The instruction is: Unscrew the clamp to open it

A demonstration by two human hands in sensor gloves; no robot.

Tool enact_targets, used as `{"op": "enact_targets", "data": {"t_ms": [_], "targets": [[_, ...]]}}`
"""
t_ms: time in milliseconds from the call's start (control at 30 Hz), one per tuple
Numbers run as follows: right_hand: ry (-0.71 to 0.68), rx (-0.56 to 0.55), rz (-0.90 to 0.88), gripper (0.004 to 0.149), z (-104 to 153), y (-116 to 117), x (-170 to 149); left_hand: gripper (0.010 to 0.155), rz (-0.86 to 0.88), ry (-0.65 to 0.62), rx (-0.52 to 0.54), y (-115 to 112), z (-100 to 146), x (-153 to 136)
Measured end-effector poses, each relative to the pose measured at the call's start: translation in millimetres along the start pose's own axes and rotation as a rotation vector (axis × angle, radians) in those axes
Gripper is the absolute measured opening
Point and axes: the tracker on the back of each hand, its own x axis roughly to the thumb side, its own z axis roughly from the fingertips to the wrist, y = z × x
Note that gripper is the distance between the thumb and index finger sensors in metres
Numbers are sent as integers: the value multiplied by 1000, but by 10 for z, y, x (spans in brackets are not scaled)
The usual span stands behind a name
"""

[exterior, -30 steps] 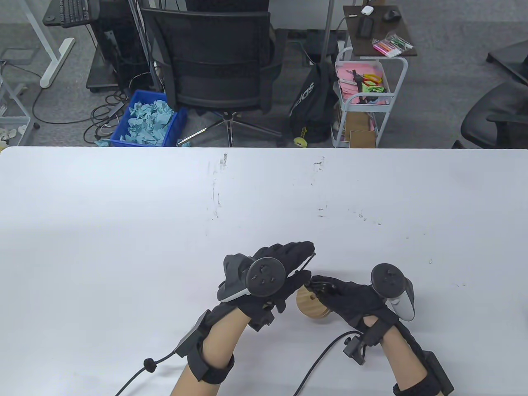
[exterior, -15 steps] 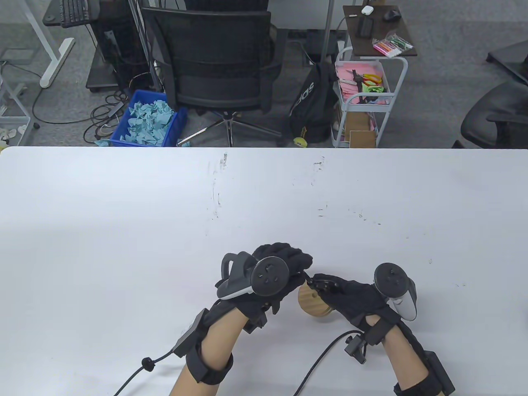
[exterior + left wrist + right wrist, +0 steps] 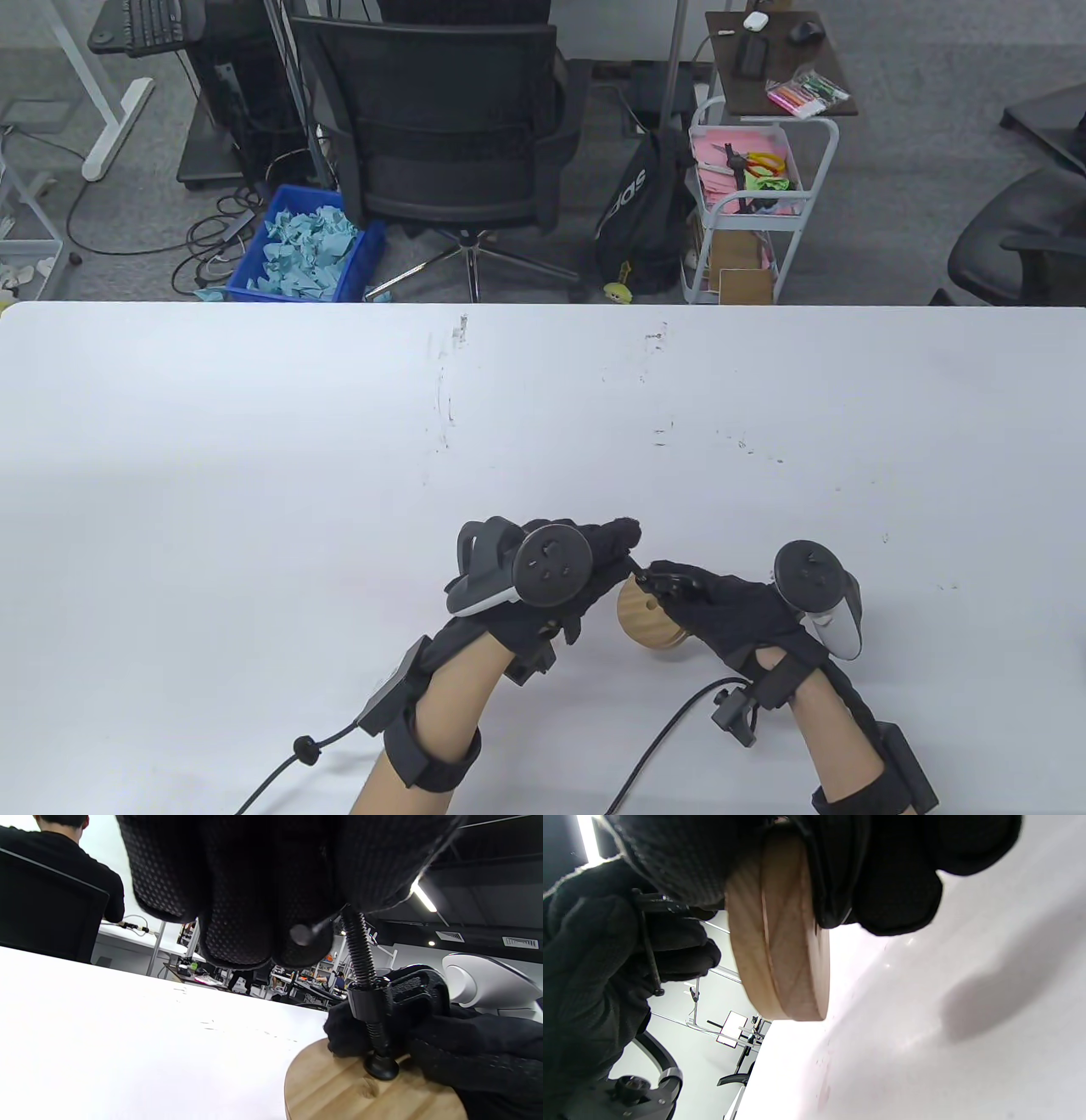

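A black C-clamp (image 3: 655, 581) is screwed onto a stack of two round wooden discs (image 3: 645, 618) near the table's front edge. My left hand (image 3: 615, 543) grips the thin sliding bar handle (image 3: 300, 934) at the top of the threaded screw (image 3: 360, 950). The screw's pad (image 3: 382, 1067) presses on the top disc (image 3: 339, 1090). My right hand (image 3: 670, 587) holds the clamp frame (image 3: 409, 988) and the discs (image 3: 780, 942), tilted on edge just above the table. The bar (image 3: 649, 955) also shows between my left fingers in the right wrist view.
The white table (image 3: 339, 441) stretches wide on all sides of my hands, with faint scuff marks (image 3: 445, 399) near its middle. A black office chair (image 3: 450, 144), a blue bin (image 3: 305, 246) and a white cart (image 3: 747, 195) stand beyond the far edge.
My left hand has rolled around the screw handle, and the bar end that stuck out past its fingers is now covered. The discs and my right hand have shifted slightly right.
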Motion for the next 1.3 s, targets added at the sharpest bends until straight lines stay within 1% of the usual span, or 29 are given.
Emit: {"op": "enact_targets", "data": {"t_ms": [167,200,267,300,333,400,533,733,833,1033,1133,1233,1300], "targets": [[-8,-35,-30,48,11,-54,-17,46,43,22,-1,62,15,-91],[-7,-35,-37,48,9,-58,-23,48,35,29,-3,59,14,-101],[-2,-36,-37,48,8,-58,-31,54,21,16,-50,40,6,-97],[-2,-35,-36,48,7,-56,-32,59,28,7,-66,32,4,-88],[0,-34,-32,48,6,-54,-31,62,48,-9,-80,27,-1,-69],[9,-30,-23,48,5,-50,-41,62,62,-25,-74,36,4,-44],[7,-16,-2,48,-3,-22,-28,54,82,-43,-97,29,4,-17],[-7,11,29,47,-12,51,14,47,78,-17,-11,-3,-2,-22],[-15,47,48,48,-24,113,38,41,34,25,25,-17,-6,-44],[-3,66,64,49,-40,163,48,40,49,57,69,-59,-11,-114],[-2,45,39,48,-26,126,38,43,44,52,88,-40,-4,-64],[6,27,-9,48,-21,76,10,56,51,15,83,-24,11,-2],[4,20,-21,48,-15,60,0,58,82,-30,89,-18,16,36]]}}
